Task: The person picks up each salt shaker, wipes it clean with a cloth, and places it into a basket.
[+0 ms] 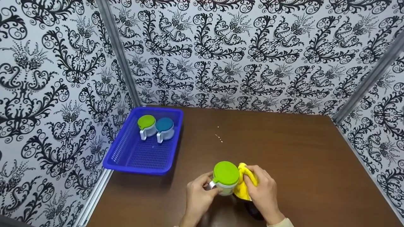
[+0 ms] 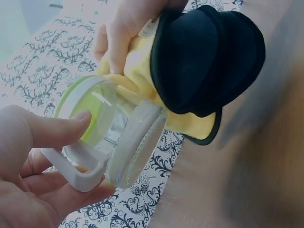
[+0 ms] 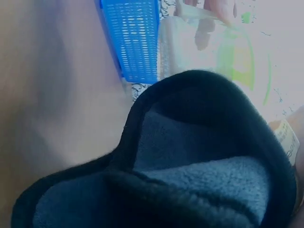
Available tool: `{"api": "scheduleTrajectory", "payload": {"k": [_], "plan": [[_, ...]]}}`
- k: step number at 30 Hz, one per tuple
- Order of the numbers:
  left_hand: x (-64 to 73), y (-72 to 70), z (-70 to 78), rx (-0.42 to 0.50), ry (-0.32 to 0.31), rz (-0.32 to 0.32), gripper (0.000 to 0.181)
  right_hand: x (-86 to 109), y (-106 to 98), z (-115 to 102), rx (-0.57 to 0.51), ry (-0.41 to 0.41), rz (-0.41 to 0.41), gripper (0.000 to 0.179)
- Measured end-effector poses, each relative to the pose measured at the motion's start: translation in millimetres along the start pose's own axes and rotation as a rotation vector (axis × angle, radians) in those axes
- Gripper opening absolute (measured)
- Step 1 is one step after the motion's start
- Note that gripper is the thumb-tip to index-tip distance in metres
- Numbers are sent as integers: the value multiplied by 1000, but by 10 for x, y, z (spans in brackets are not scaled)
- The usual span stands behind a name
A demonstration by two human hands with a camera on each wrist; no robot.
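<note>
A clear jar with a green lid (image 1: pixel 226 172) and a white handle is held above the table by my left hand (image 1: pixel 199 193). In the left wrist view the thumb lies on the jar's side and the fingers are around its white handle (image 2: pixel 81 176). My right hand (image 1: pixel 264 188) grips a bunched cloth (image 1: pixel 242 189), yellow on one face and dark on the other, up against the jar's right side. The cloth's dark folds (image 3: pixel 209 128) hang down and hide most of the right hand in the right wrist view.
At the left of the brown table (image 1: pixel 284 142) stands a blue plastic basket (image 1: pixel 172 157). Inside are a green-lidded jar (image 1: pixel 146 121) and a blue-lidded jar (image 1: pixel 165 125), both with white handles. Small white crumbs (image 1: pixel 218 137) lie mid-table. Patterned walls (image 1: pixel 221 63) enclose the table.
</note>
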State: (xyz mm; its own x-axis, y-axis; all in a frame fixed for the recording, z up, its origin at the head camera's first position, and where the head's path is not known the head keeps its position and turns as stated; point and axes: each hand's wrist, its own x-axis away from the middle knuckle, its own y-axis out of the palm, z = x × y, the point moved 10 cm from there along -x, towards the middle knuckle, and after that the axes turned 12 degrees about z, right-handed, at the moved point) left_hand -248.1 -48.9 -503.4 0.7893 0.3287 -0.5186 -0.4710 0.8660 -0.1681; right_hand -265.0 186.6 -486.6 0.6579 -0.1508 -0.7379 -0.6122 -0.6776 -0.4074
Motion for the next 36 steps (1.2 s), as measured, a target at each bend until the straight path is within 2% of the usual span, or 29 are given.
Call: {"api": "scheduleTrajectory", "payload": {"k": [7, 10, 15, 21, 28, 36], "plan": [[-43, -32, 45, 51, 22, 16, 38, 145, 160, 34, 86, -92, -83, 36], [-53, -32, 33, 58, 8, 14, 38, 165, 186, 35, 102, -120, -100, 36], [-37, -39, -13, 36, -11, 14, 38, 171, 201, 44, 112, -112, -112, 38], [-25, -41, -58, 53, -35, 2, 38, 165, 208, 64, 113, -77, -127, 36], [1, -31, -62, 59, -27, -25, 38, 73, 58, 62, 80, -50, -71, 37], [35, 19, -64, 43, -3, -68, 40, -70, -166, -72, 40, -36, 8, 39]]}}
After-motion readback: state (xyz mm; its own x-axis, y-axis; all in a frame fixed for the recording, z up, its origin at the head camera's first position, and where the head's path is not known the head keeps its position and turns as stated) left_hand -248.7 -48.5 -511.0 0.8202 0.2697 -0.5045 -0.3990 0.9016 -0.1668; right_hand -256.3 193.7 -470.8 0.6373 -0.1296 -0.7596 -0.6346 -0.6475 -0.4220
